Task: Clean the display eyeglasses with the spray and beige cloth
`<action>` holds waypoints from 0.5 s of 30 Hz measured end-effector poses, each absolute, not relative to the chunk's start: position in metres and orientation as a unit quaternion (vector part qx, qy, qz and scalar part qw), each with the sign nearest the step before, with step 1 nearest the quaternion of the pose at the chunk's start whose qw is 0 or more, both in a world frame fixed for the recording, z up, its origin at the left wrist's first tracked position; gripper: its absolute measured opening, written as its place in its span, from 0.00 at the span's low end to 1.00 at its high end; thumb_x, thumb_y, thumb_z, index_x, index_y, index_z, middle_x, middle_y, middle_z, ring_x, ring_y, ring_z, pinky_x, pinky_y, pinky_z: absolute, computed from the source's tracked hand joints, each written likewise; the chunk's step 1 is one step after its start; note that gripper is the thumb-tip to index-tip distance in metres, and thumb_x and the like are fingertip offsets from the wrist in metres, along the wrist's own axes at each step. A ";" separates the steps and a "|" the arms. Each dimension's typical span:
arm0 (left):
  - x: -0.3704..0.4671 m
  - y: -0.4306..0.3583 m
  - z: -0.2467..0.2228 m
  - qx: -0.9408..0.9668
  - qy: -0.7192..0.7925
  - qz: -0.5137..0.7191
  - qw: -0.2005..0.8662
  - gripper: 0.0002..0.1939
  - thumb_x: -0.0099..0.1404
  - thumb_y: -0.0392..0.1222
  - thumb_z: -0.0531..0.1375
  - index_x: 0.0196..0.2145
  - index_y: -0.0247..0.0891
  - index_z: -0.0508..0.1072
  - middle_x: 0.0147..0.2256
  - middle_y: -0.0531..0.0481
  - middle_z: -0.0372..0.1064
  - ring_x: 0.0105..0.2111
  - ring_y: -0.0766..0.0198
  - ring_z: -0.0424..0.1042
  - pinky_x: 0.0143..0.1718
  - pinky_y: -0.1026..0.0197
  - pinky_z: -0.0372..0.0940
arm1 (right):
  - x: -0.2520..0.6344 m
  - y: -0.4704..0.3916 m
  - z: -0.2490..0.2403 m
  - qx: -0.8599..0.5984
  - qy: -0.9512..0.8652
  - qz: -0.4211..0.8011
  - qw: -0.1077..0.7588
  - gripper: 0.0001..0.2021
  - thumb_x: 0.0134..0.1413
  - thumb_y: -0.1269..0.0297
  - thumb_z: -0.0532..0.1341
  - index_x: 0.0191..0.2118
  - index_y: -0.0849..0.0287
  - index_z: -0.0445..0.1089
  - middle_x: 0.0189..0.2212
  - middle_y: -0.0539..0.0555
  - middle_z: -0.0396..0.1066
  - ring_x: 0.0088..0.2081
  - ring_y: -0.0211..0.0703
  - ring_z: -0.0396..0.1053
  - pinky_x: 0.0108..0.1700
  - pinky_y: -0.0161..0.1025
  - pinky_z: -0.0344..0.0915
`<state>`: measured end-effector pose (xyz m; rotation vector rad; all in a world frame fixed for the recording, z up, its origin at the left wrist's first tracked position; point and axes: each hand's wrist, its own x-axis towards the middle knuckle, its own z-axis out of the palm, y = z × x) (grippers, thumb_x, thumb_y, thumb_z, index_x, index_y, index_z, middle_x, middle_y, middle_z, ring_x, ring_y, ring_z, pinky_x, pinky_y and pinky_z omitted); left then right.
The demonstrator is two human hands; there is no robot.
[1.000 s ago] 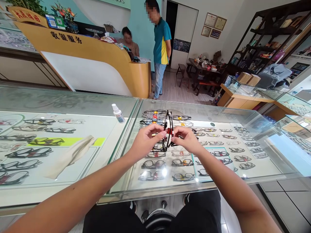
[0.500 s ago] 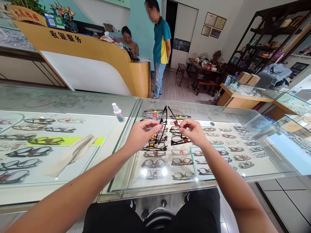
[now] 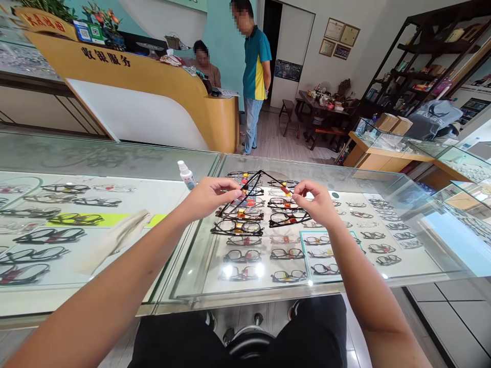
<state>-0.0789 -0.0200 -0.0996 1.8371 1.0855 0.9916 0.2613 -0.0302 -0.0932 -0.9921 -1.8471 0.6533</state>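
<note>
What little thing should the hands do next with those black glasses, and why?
Perhaps the right hand should gently ease inward, since the black glasses are spread wide between it and the left hand, both pinching them.

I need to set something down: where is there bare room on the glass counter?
The glass counter has bare room between the spray bottle and the cloth, and beyond the right forearm toward the right end; display eyeglasses there seem to lie under its top. It is crowded between the left hand and the right hand, where held eyeglasses overlap others.
</note>
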 end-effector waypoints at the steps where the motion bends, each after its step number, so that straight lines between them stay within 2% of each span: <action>1: -0.078 -0.020 -0.101 0.715 0.429 0.394 0.385 0.20 0.67 0.61 0.70 0.35 0.40 0.85 0.35 0.46 0.82 0.35 0.59 0.75 0.38 0.59 0.67 | 0.260 -0.030 -0.094 -0.402 -0.753 0.254 0.455 0.05 0.59 0.65 0.67 0.32 0.55 0.73 0.30 0.48 0.74 0.34 0.41 0.67 0.41 0.41 0.63; 4: -0.069 -0.022 -0.106 0.697 0.445 0.416 0.378 0.21 0.67 0.62 0.70 0.36 0.39 0.85 0.33 0.47 0.80 0.34 0.60 0.74 0.39 0.59 0.66 | 0.256 -0.033 -0.097 -0.412 -0.765 0.148 0.472 0.03 0.61 0.65 0.67 0.39 0.54 0.74 0.33 0.49 0.73 0.34 0.42 0.67 0.42 0.42 0.64; 8: -0.053 -0.032 -0.112 0.684 0.465 0.426 0.367 0.21 0.67 0.62 0.70 0.36 0.39 0.84 0.36 0.47 0.81 0.38 0.58 0.76 0.42 0.58 0.68 | 0.242 -0.045 -0.102 -0.371 -0.799 -0.010 0.473 0.08 0.68 0.63 0.66 0.50 0.54 0.76 0.30 0.48 0.72 0.31 0.42 0.68 0.39 0.42 0.63; 11: -0.042 -0.042 -0.113 0.684 0.459 0.411 0.390 0.22 0.66 0.63 0.70 0.37 0.39 0.84 0.38 0.46 0.81 0.38 0.57 0.77 0.40 0.58 0.69 | 0.226 -0.053 -0.108 -0.314 -0.856 -0.032 0.410 0.11 0.74 0.59 0.64 0.55 0.54 0.76 0.31 0.50 0.76 0.33 0.44 0.73 0.39 0.42 0.64; 15: -0.033 -0.052 -0.112 0.703 0.443 0.396 0.391 0.21 0.68 0.62 0.69 0.38 0.40 0.84 0.39 0.47 0.81 0.40 0.57 0.77 0.41 0.59 0.71 | 0.214 -0.055 -0.117 -0.290 -0.889 -0.011 0.355 0.14 0.76 0.53 0.63 0.57 0.55 0.76 0.34 0.51 0.80 0.35 0.44 0.77 0.40 0.42 0.65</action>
